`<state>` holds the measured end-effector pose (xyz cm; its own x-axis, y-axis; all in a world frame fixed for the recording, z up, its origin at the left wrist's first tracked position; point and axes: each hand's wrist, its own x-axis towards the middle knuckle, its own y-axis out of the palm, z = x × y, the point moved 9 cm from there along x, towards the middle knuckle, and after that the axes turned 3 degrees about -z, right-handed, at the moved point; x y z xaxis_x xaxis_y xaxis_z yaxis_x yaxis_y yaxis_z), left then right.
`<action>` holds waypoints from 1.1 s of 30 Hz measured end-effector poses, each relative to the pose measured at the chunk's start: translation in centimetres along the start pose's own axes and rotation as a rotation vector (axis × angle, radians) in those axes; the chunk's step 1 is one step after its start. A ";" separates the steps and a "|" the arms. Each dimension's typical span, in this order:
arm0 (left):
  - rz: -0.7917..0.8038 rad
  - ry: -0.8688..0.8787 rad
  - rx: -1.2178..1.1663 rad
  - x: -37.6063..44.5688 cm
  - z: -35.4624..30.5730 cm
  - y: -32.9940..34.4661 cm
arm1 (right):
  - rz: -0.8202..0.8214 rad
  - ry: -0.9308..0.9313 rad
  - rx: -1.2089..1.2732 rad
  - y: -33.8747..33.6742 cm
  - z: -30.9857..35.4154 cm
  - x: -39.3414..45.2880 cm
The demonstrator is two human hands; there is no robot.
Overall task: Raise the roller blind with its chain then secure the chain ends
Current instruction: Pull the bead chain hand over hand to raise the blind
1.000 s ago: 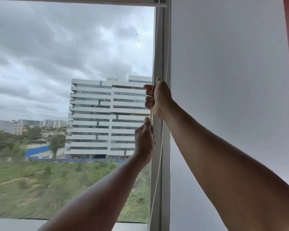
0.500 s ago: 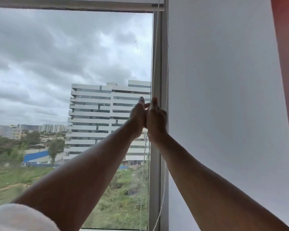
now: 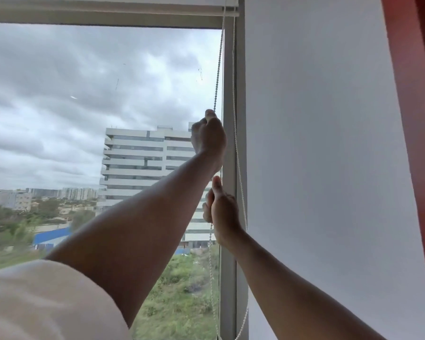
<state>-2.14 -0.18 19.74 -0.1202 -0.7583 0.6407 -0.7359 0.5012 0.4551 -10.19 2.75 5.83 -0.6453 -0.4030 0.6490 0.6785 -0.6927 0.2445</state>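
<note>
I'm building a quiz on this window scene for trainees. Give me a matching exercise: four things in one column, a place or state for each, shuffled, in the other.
Things:
1. left hand
2. right hand
3. roller blind
4. red curtain

Places or states:
A. far right edge
B. rolled up at the window top
C. gripping the chain, higher
D. gripping the chain, lower

Pairs: 1-C, 2-D, 3-B, 4-A

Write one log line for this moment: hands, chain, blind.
left hand: gripping chain, upper | right hand: gripping chain, lower | roller blind: near top of window
</note>
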 end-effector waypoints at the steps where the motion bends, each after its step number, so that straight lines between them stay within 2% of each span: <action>1: 0.010 0.015 -0.022 0.0 -0.2 -0.1 | 0.015 0.018 0.010 0.0 0.0 0.3; 5: 0.052 0.072 -0.043 -2.0 0.5 -0.1 | 0.010 0.093 0.119 -0.6 0.8 1.6; 10: 0.096 0.055 -0.029 -5.0 6.0 -1.5 | -0.021 0.045 0.165 -1.7 4.2 3.2; 15: 0.170 -0.016 -0.126 -7.5 10.6 -3.2 | -0.055 0.075 0.175 -1.2 6.8 4.4; 19: 0.233 -0.035 -0.161 -7.8 11.5 -2.9 | -0.022 0.104 0.217 -0.3 6.3 4.6; 27: 0.322 -0.106 -0.224 -8.7 11.2 -2.6 | -0.037 0.018 0.149 -1.1 6.4 4.3; 33: 0.355 -0.139 -0.150 -11.8 13.9 -3.6 | -0.041 0.065 0.162 -2.2 4.1 3.3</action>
<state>-7.33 1.15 1.94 -0.4458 -0.5710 0.6894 -0.5284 0.7895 0.3123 -12.41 5.38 10.39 -0.6914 -0.4179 0.5894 0.6954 -0.6059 0.3863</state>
